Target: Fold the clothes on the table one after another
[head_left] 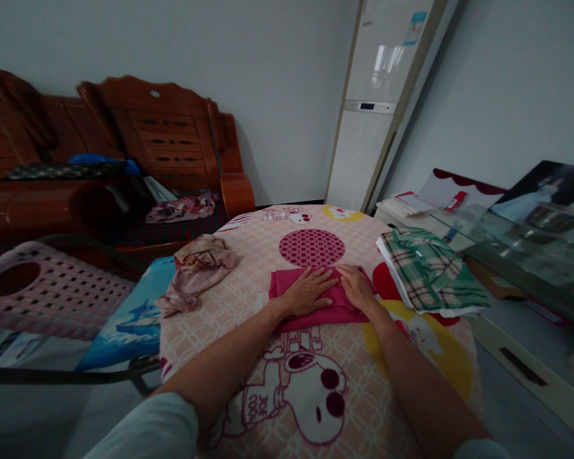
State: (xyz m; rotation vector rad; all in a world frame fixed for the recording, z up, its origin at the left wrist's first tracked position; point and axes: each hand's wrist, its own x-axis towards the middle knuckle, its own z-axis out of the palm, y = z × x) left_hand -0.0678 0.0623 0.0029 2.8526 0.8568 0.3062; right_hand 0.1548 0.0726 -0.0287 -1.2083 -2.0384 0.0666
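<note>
A folded magenta cloth (291, 322) lies flat on the round table, which has a patterned cover (210, 344). My left hand (309, 292) rests palm down on the middle of the cloth with its fingers spread. Close beside it, my right hand (356, 288) lies on the right part of the cloth, fingers stretched out toward the left hand. To the right sits a stack of folded clothes with a green plaid shirt (433, 268) on top. A crumpled pinkish cloth (201, 271) lies at the table's left edge.
A woven chair (71, 293) and a blue cushion (134, 319) stand left of the table. Behind them are wooden seats (172, 134) with cloths on them. A tall white cabinet unit (363, 146) stands at the back. Glass shelving (526, 248) is at the right.
</note>
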